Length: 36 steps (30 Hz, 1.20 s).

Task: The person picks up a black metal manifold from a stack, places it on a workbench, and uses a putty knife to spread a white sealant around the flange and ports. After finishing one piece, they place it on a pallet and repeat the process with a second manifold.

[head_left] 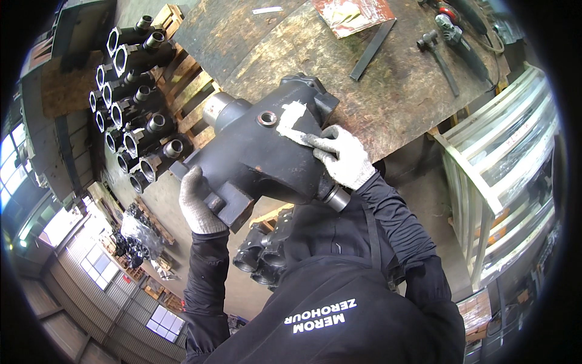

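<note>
Gloved hands carry a large dark metal casting (260,151) just above the near edge of a worn steel workbench (388,97), roughly in the middle of the view. The left hand (199,203), in a grey knit glove, has its fingers curled up around a square flange at the casting's near-left end, gripping it from below. The right hand (341,156), in a white knit glove, lies on the casting's near-right side, fingers spread and nearly flat, pressing a white patch of rag or paste (290,120) against the dark surface; whether the fingertips pinch that patch or only push on it, I cannot tell. A round bright stub sticks out of the casting just below this hand, and a second bright cylindrical end shows at its far-left side.

Far left, a row of similar dark tubular castings (130,103) rests on wooden pallets (188,91). On the bench's far part lie a flat dark bar (372,50), a hammer (438,57) and a reddish sheet (351,13). A white metal rack (497,164) stands at the right. More dark castings (264,255) sit low, near the person's body.
</note>
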Each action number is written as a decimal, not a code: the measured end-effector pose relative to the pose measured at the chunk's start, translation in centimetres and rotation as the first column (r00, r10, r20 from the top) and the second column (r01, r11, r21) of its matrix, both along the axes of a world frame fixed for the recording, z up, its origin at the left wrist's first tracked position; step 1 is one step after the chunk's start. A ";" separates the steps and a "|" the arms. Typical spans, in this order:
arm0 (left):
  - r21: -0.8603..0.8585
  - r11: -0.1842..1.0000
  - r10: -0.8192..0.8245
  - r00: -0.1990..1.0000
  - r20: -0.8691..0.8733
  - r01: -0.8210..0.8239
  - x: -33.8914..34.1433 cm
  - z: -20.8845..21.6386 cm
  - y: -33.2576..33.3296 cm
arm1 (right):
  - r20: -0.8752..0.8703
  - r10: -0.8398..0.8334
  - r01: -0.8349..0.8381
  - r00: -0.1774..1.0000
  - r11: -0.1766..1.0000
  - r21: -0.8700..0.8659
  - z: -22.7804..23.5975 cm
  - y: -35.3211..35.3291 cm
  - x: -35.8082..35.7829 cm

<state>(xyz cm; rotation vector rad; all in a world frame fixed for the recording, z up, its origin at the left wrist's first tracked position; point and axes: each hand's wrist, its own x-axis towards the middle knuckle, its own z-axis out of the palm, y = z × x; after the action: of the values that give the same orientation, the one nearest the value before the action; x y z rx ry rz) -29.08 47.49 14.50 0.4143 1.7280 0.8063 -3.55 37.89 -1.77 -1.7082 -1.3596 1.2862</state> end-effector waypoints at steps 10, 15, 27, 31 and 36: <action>0.028 0.999 -0.019 1.000 -0.009 0.019 0.4 0.1 -0.1 | -0.013 -0.227 0.223 0.974 0.965 -0.140 -3.9 0.8 0.7; 0.032 0.999 0.003 1.000 -0.006 -0.003 0.2 -0.2 -0.4 | 0.022 -0.221 0.222 0.975 0.966 -0.135 -4.3 0.9 0.2; 0.066 0.995 0.066 0.992 0.104 -0.073 1.6 0.3 -0.3 | -0.005 -0.120 0.120 0.993 0.992 -0.042 -0.7 -0.3 -0.1; 0.053 0.993 0.102 0.995 0.002 -0.102 2.2 0.5 -0.2 | 0.007 -0.101 0.101 0.995 0.995 -0.015 0.6 -0.5 -0.9; 0.056 0.992 0.112 0.993 0.029 -0.114 2.2 0.4 -0.2 | 0.049 -0.048 0.045 0.998 0.997 0.059 2.5 -0.9 -1.4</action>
<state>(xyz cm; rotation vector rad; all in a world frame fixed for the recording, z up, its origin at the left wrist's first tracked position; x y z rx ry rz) -26.92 47.27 14.85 0.3458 1.7197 0.9407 -4.99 37.03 0.73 -1.7339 -1.3639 1.1743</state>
